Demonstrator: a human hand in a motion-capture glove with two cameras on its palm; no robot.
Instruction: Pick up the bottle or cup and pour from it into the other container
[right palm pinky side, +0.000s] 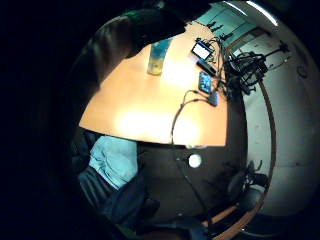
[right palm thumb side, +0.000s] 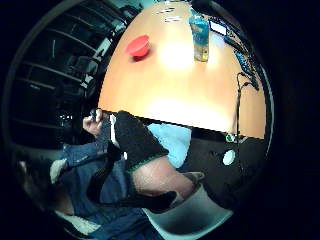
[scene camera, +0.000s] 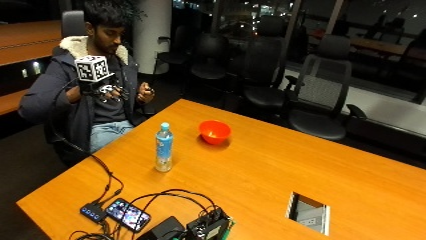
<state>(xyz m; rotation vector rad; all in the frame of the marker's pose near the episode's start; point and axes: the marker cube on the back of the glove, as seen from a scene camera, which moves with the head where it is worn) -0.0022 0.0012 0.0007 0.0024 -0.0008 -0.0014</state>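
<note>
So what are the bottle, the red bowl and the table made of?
The bottle looks like clear plastic: you can see through it, and it has a blue cap and a printed label. The bowl seems glossy orange-red plastic, though glazed ceramic is possible. The table appears to be wood or wood veneer, with a smooth, slightly shiny finish.

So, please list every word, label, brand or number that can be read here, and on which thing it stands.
No text can be read.
Bottle: its label carries print, too blurred to read.
Phone by the cables: screen lit, content too small to read.
Red bowl: no marking visible.
</note>
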